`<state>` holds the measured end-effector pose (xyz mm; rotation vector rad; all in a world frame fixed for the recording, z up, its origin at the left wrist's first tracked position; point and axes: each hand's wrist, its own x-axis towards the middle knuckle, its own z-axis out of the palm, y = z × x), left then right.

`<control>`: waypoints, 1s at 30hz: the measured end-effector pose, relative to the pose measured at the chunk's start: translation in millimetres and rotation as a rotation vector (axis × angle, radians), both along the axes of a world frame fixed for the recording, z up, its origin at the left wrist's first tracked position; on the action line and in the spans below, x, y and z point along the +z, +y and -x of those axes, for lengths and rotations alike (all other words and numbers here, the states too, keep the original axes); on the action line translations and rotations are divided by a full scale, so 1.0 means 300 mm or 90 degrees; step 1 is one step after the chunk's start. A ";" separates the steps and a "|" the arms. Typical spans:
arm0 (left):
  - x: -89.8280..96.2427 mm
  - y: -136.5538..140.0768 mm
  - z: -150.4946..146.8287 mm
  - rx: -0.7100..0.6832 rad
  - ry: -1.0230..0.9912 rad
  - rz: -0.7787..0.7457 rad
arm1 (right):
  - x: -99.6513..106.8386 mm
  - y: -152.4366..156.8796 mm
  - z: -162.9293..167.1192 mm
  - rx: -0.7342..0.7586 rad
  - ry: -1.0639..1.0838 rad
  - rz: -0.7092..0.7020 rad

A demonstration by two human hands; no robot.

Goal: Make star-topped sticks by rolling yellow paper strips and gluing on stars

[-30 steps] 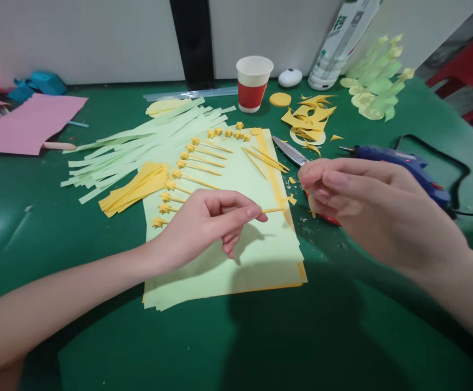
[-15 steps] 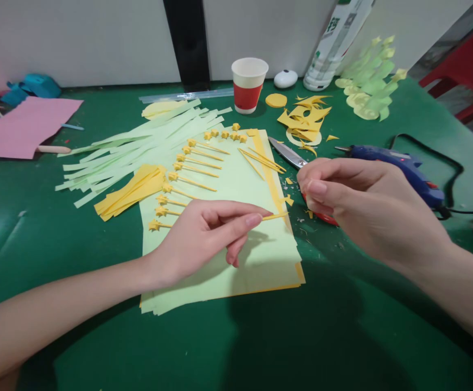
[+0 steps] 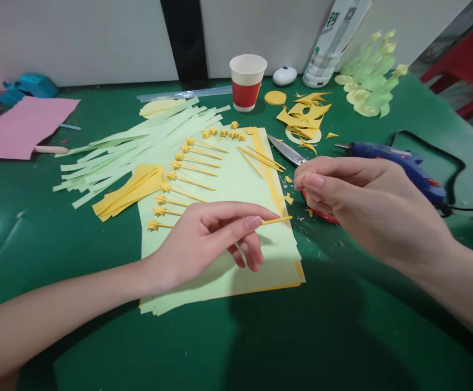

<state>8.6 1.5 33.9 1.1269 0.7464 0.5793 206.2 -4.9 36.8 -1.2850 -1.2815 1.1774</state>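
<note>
Between the thumb and fingers of my left hand [image 3: 220, 233] is a thin yellow rolled-paper stick [image 3: 277, 220], its free end pointing right. Beneath it lies a stack of pale green paper sheets [image 3: 220, 285]. My right hand [image 3: 354, 201] hovers right of the stick, thumb and fingertips pinched together; whatever they hold, if anything, is hidden. Left of my hands, several yellow sticks tipped with paper stars [image 3: 193, 182] lie in a row on the stack. Loose stars [image 3: 224, 133] and bare yellow sticks [image 3: 260, 159] lie at its far end. Scissors [image 3: 287, 150] lie partly behind my right hand.
A blue glue gun [image 3: 397, 163] with a black cord lies at right. Yellow paper scraps [image 3: 305, 119], a red-and-white paper cup [image 3: 247, 84] and a bottle [image 3: 332, 46] stand or lie farther back. Green paper strips [image 3: 138, 141], yellow strips [image 3: 128, 193] and pink paper [image 3: 24, 125] are at left.
The stick in my left hand has shifted slightly right, and that hand's lower fingers have spread a little. My right hand stays pinched in nearly the same place.
</note>
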 end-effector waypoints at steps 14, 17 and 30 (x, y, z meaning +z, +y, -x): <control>-0.007 -0.003 -0.008 -0.002 -0.065 0.026 | 0.034 -0.042 0.030 0.181 0.135 -0.028; -0.002 -0.010 -0.012 0.010 -0.042 -0.015 | 0.030 -0.044 0.029 0.194 0.129 -0.040; 0.010 -0.001 0.004 0.024 0.250 -0.500 | 0.025 -0.054 0.025 0.249 -0.090 -0.174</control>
